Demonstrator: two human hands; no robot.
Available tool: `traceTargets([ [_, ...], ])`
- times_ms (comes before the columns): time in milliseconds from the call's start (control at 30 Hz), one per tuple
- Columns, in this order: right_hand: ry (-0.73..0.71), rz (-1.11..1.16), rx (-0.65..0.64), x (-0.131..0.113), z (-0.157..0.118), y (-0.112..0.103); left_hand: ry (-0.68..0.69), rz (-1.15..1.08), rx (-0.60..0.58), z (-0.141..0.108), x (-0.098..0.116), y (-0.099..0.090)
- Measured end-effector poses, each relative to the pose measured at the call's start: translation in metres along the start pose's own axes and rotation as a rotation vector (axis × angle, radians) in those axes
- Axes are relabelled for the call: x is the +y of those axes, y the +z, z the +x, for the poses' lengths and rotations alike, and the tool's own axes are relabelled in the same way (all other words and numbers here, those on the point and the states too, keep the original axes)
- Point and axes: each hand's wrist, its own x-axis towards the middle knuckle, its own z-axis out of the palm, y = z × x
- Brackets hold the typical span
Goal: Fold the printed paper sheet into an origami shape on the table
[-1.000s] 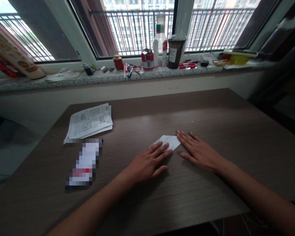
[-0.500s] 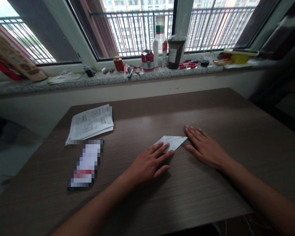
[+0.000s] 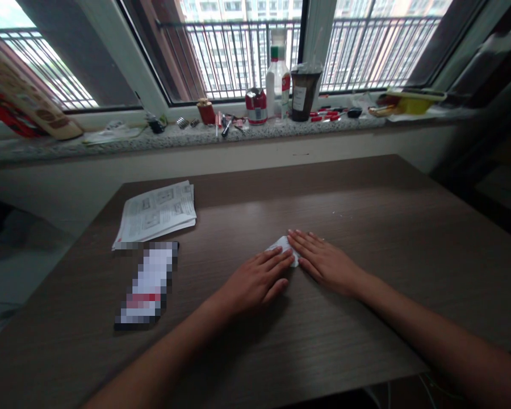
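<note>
A small folded white paper (image 3: 283, 242) lies on the brown table (image 3: 238, 196), mostly hidden under both hands. My left hand (image 3: 255, 281) rests flat on its left part, fingers stretched out and thumb apart. From the right, my right hand (image 3: 327, 261) lies flat over the paper's right part, fingers extended and pointing up-left. The fingertips of the two hands are close together, with a strip of paper showing between them.
Printed sheets (image 3: 157, 213) lie at the table's back left, with a blurred-out phone (image 3: 147, 284) nearer me. Along the windowsill (image 3: 174, 142) stand a red can (image 3: 256, 106), a bottle (image 3: 276, 85), a dark cup (image 3: 302, 94) and a yellow container (image 3: 415, 102).
My right hand has slid left from the paper's right tip onto the paper, covering that side. My left hand has barely moved.
</note>
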Motion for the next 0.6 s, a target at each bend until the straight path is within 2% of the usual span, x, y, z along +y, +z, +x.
traceTargets([
  [233,0.007,-0.026,0.013,-0.002,0.0,0.002,-0.059,0.074,0.079,0.001,-0.001,0.008],
  [433,0.052,-0.062,0.019,-0.009,0.008,-0.004,-0.052,0.102,0.066,0.003,-0.003,0.015],
  [600,-0.015,-0.11,0.023,-0.007,0.015,-0.002,-0.017,0.096,0.062,0.002,-0.006,0.015],
])
